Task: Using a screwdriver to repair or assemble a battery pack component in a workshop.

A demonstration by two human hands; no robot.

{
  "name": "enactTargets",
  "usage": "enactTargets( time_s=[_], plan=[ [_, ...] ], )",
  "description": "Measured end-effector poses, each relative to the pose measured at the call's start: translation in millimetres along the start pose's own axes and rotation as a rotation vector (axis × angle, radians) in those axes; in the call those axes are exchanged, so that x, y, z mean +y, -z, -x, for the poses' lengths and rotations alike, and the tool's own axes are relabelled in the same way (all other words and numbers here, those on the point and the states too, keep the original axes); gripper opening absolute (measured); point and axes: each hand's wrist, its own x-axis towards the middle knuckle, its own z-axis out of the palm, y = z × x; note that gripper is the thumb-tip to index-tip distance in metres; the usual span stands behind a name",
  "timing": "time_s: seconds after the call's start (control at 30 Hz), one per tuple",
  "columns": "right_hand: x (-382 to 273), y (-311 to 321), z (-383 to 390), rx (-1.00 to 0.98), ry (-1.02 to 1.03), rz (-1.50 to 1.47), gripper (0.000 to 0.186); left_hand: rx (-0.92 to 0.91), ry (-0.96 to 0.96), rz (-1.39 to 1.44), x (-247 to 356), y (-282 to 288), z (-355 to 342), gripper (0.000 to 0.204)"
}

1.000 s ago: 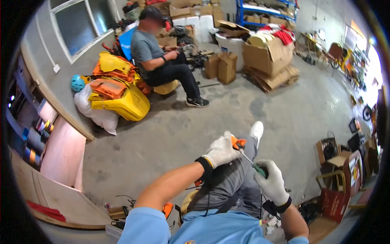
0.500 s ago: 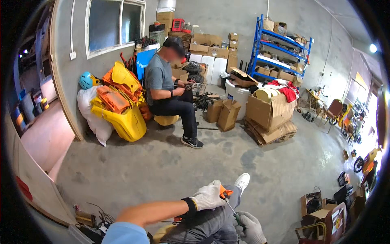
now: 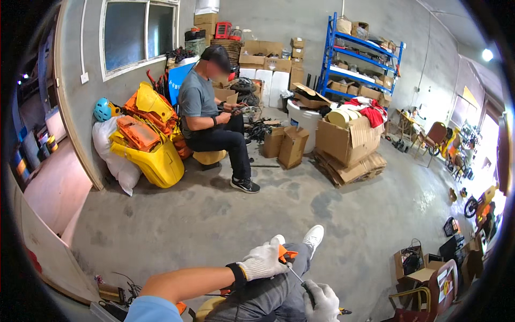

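Observation:
In a white knit glove, my left hand (image 3: 264, 261) is closed on a small orange plastic part (image 3: 288, 254) above my grey-trousered leg. My right hand (image 3: 323, 304), gloved as well, grips a screwdriver (image 3: 295, 275) by its dark handle. Its metal shaft slants up to the left, and the tip reaches the orange part next to a dark piece. Whether the tip sits in a screw is too small to tell. By my right wrist shows a yellow-and-black tool end (image 3: 345, 311), partly hidden.
A co-worker (image 3: 206, 107) sits on a low stool ahead, holding something small. Yellow and orange plastic shells (image 3: 153, 158) are piled to the left. Cardboard boxes (image 3: 343, 142) and a blue shelf rack (image 3: 365, 53) stand beyond. A red chair (image 3: 442, 287) is at lower right.
The whole view has turned slightly right, so the room sits further left. A second white shoe now shows. My left hand still holds the orange part, and my right the screwdriver.

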Motion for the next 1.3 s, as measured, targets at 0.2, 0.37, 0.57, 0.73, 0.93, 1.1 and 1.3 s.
enactTargets(
  time_s=[0.2,0.37,0.57,0.73,0.93,1.1,1.3],
  plan=[
    [3.5,-1.3,2.8,-0.019,0.059,0.074,0.045,-0.035,0.029,-0.056,2.7,-2.2,-1.1,0.080],
    [7.2,-7.8,2.7,-0.108,0.050,0.105,0.044,-0.049,0.040,-0.011,1.4,-0.7,-1.5,0.079],
    [5.9,-3.7,-14.0,-0.184,-0.802,-1.021,0.031,-0.004,0.012,0.028,0.9,-1.0,0.1,0.081],
    [-11.3,14.4,-21.8,-0.221,-1.017,-0.947,0.040,-0.017,0.025,0.038,-3.4,-2.8,-2.1,0.081],
    [-5.8,7.0,-12.1,-0.110,-0.212,-0.229,0.047,0.028,0.014,0.100,-7.6,-4.6,-1.7,0.076],
    [3.3,2.5,-2.9,-0.065,0.043,0.149,0.055,0.038,0.100,-0.043,4.3,-2.9,-2.9,0.078],
    [-3.0,-1.3,-7.5,-0.327,0.024,0.263,0.066,0.068,0.099,-0.098,7.5,-5.0,-3.0,0.074]
  ],
)
